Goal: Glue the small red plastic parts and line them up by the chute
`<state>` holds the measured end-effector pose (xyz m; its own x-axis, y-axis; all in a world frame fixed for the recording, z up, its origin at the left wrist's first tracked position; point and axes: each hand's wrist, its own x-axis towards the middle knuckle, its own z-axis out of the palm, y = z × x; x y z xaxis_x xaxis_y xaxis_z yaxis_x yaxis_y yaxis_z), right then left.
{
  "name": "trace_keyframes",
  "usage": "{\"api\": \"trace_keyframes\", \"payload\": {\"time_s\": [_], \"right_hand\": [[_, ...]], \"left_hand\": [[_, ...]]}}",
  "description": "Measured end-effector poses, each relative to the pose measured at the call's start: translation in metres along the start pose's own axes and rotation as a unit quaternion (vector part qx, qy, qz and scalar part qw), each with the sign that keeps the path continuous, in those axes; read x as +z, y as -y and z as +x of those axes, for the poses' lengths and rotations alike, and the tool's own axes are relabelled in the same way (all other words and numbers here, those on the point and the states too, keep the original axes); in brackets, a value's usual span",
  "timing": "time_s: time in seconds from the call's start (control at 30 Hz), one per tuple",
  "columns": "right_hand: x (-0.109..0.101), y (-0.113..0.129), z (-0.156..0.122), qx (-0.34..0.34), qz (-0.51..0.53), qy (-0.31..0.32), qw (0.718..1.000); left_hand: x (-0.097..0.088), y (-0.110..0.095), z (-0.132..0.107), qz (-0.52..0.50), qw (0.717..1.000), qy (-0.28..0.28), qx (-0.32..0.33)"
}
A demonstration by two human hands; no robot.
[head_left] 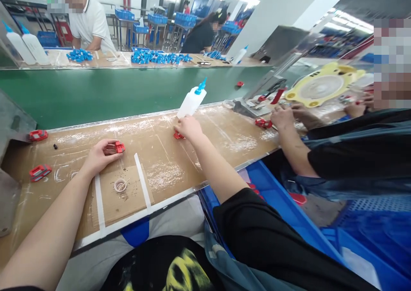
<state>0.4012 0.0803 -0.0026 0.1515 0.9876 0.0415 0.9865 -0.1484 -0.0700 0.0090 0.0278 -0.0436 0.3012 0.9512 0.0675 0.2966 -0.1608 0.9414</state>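
Observation:
My left hand (102,156) is closed around a small red plastic toy car part (120,147), held between thumb and fingers just above the table. Further off, my right hand (190,129) reaches across with its fingers curled down over another red car part (179,135), which is mostly hidden under them. Directly behind that hand is a white squeeze bottle (192,102) with a blue nozzle; its base is covered by the fingers. Between my arms lies a cardboard sheet (111,209) bearing a small round cup (120,185) with tiny bits around it.
Two red-and-grey car parts (40,173) (38,135) lie at the table's left, by a metal frame (13,111). Beyond runs a green conveyor belt (128,92). A co-worker's hands (284,115) work at right, near a yellow fan (324,83). A blue crate (282,205) stands below.

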Motion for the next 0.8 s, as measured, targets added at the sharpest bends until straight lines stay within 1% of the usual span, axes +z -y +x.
{"api": "trace_keyframes", "payload": {"time_s": [0.07,0.1,0.23,0.3,0.37,0.4,0.47,0.5,0.53,0.57,0.63,0.67,0.7,0.73,0.8], "right_hand": [[0.004,-0.014,0.011,0.011,-0.006,0.047,0.999],[0.006,-0.016,0.014,0.008,-0.004,0.055,0.998],[0.011,-0.008,0.012,-0.014,0.01,0.026,1.0],[0.011,0.001,0.009,-0.028,0.032,0.01,0.999],[0.011,0.016,0.006,-0.051,0.067,-0.002,0.996],[0.012,0.028,0.003,-0.068,0.089,-0.007,0.994],[0.016,0.057,-0.007,-0.112,0.134,-0.012,0.985],[0.019,0.075,-0.014,-0.147,0.176,-0.016,0.973],[0.023,0.093,-0.022,-0.191,0.231,-0.024,0.954],[0.027,0.11,-0.031,-0.242,0.294,-0.035,0.924],[0.034,0.139,-0.049,-0.337,0.41,-0.06,0.845],[0.037,0.15,-0.057,-0.372,0.446,-0.068,0.811],[0.04,0.157,-0.064,-0.394,0.463,-0.07,0.791],[0.042,0.161,-0.068,-0.405,0.47,-0.07,0.781],[0.045,0.162,-0.073,-0.407,0.478,-0.063,0.776]], "left_hand": [[0.0,0.001,0.0,-0.007,1.0,-0.004,-0.004],[-0.001,0.002,0.0,-0.014,1.0,-0.004,-0.007],[-0.001,0.001,-0.003,-0.056,0.998,0.005,0.0],[-0.001,0.0,-0.004,-0.069,0.998,0.002,0.004],[0.0,-0.002,-0.005,-0.075,0.997,-0.009,0.004],[0.0,-0.003,-0.005,-0.075,0.997,-0.016,0.004],[0.001,-0.004,-0.007,-0.065,0.998,-0.027,0.005],[0.002,-0.004,-0.007,-0.055,0.998,-0.032,0.006],[0.003,-0.004,-0.008,-0.047,0.998,-0.035,0.008],[0.003,-0.004,-0.009,-0.041,0.998,-0.036,0.014],[0.004,-0.004,-0.012,-0.035,0.998,-0.028,0.038],[0.004,-0.005,-0.012,-0.028,0.998,-0.021,0.058],[0.004,-0.005,-0.013,-0.017,0.997,-0.016,0.079],[0.004,-0.005,-0.014,-0.002,0.995,-0.014,0.1],[0.004,-0.005,-0.014,0.021,0.992,-0.015,0.124]]}}
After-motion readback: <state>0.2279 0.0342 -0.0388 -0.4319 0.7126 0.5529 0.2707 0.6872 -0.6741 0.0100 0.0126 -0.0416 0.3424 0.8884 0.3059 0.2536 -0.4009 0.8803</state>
